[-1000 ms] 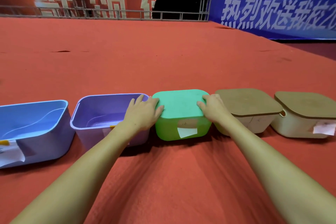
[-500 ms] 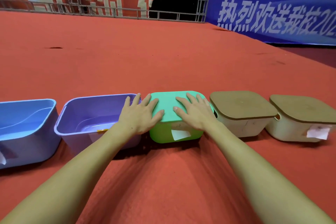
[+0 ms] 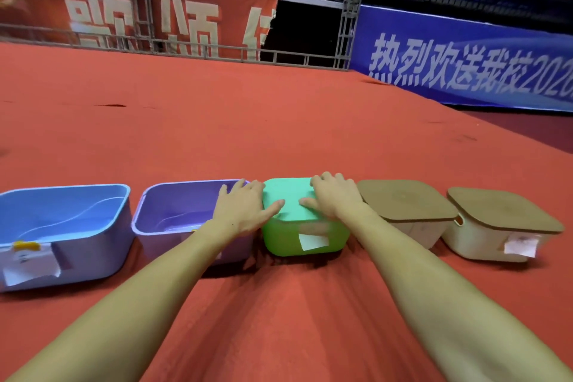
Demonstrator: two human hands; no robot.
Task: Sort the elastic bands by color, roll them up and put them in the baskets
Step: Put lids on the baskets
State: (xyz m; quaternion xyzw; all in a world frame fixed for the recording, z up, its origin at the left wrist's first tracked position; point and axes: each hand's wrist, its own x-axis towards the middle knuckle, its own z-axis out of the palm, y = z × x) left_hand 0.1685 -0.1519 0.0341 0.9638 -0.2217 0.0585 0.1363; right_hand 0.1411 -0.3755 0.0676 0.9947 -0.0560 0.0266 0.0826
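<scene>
Both hands are on the green basket's lid [image 3: 290, 199]. The left hand [image 3: 245, 211] lies flat along its left edge, fingers straight, thumb stretched across the top. The right hand [image 3: 333, 199] grips the right edge, fingers curled over the far side and thumb on the top. The green basket [image 3: 280, 240] sits dead center in a row of five baskets on red carpet [image 3: 279, 127].

Count: one blue basket [image 3: 93, 254] far left and one purple basket [image 3: 161, 245] next to it, both without lids, then the green one, then two cream baskets [image 3: 415, 231] [image 3: 474, 243] with brown lids on the right. No elastic bands visible anywhere, can't see inside the lidded ones.

The baskets sit nearly side by side, with lots of bare carpet in front and behind.

White paper tags hang on the fronts, too blurry to read. In the back, a red banner [image 3: 139, 18] and a blue banner [image 3: 465, 62] carry Chinese text; the blue one reads 热烈欢送我校 plus digits cut off at the edge.
</scene>
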